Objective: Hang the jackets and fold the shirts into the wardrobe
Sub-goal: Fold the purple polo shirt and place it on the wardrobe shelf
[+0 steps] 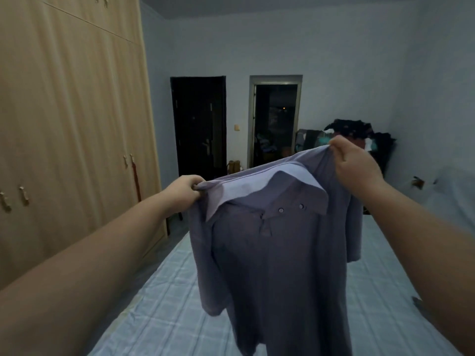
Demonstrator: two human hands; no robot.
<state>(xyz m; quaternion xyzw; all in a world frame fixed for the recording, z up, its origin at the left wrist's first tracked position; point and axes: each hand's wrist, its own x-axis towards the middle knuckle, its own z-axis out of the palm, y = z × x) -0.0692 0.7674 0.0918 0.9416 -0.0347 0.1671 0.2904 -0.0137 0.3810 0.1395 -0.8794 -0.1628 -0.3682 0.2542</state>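
Bed (164, 299) — shirt (277, 265) in both hands — wardrobe (72, 129) closed

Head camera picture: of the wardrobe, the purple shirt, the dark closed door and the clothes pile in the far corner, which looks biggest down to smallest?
1. Wardrobe.
2. Purple shirt, though it hangs close to the camera, so it looks larger than it is.
3. Dark closed door.
4. Clothes pile, far off and partly hidden.

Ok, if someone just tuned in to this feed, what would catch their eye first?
The purple shirt, held up centre frame over the bed, left hand and right hand each pinching a shoulder. Next, the shut wardrobe on the left and the dark clothes pile by the far wall.
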